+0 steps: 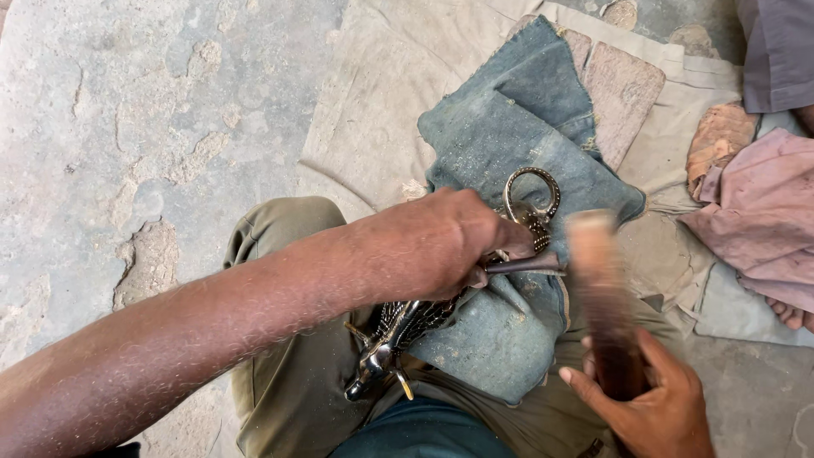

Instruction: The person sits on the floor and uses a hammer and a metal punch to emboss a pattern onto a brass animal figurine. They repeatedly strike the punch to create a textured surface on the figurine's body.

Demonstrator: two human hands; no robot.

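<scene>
My left hand (441,242) grips a thin dark metal punch (530,265) and presses down on a patterned metal figurine (398,331) with a curled ring end (534,191). The figurine lies across a worn blue denim cloth (517,136) spread over my lap. My right hand (653,403) holds a wooden mallet (598,280) by its handle; the mallet head is blurred with motion, right beside the punch's end.
I sit on beige cloth sheets (381,110) over a cracked concrete floor (127,127). Flat stone slabs (623,89) and pink and rust rags (755,203) lie at the right. Another person's grey sleeve (776,51) and toes (788,314) show at the right edge.
</scene>
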